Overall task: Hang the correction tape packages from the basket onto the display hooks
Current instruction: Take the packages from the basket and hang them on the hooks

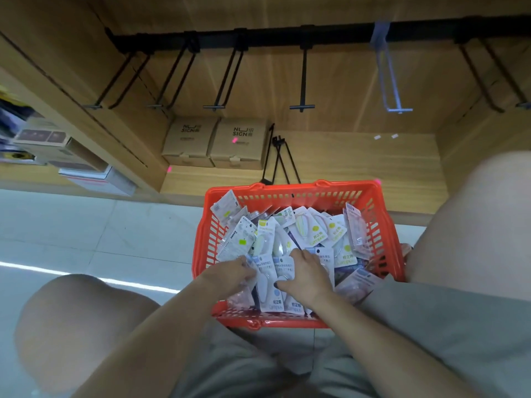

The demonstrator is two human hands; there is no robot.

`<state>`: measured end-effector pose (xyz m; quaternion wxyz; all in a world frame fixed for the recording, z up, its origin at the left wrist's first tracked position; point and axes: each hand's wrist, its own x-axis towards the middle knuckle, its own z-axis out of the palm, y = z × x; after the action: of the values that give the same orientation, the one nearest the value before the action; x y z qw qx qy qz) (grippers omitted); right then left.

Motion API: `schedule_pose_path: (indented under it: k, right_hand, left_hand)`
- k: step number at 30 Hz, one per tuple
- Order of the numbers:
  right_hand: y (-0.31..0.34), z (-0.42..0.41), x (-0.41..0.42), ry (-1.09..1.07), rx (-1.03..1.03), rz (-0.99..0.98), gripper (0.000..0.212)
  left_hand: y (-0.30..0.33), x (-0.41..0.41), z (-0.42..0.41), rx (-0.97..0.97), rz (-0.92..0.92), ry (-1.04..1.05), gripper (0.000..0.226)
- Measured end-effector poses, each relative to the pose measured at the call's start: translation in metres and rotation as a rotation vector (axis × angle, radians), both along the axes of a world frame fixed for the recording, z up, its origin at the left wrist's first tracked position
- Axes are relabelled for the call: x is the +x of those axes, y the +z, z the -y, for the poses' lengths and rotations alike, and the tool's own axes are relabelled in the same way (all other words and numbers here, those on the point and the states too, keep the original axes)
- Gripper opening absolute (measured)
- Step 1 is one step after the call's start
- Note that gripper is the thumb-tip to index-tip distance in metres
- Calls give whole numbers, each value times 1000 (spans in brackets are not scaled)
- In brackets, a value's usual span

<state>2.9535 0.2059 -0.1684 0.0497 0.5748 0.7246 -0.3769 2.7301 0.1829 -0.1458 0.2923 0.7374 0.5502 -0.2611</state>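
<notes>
Head view looks down on your red basket (382, 225), which sits on the floor (86, 225) between your knees and is piled with correction tape packages (310, 234), white cards with clear blisters lying at all angles. Your two hands are both down in the near end of that pile. Your left hand (230, 275) has its fingers curled around the edge of a package (265, 282) at the near left, and your right hand (304, 275) lies just beside it with fingers bent over the neighbouring packages; whether it truly pinches one you cannot tell from here.

Above the basket, a black rail (287, 35) runs across the wooden back panel (344, 90) and carries a row of display hooks (303, 79), all bare, with one clear plastic hook (388, 73) to the right of them. On the low shelf (359, 165) behind the basket stand two brown cardboard boxes (212, 142), and a few loose black hooks (280, 159) lean just beside them, right against the basket's far rim. More boxes (63, 156) are stacked at the far left. Your right knee (474, 219) crowds the basket's right wall; open floor lies to the left.
</notes>
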Motion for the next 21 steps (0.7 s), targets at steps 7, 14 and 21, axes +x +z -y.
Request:
schedule_pose_path:
  k: [7,14,21]
  right_hand:
    - [1,7,-20,-150,44,-25,74]
    - [2,11,-29,-121,2,0,57]
    - [1,7,-27,-177,-82,-62,47]
  left_hand:
    - [-5,-18,-11,92,295,378,32]
    - [-19,-9,-16,15,322,346,45]
    - [-16,-12,-24,0,290,325,41]
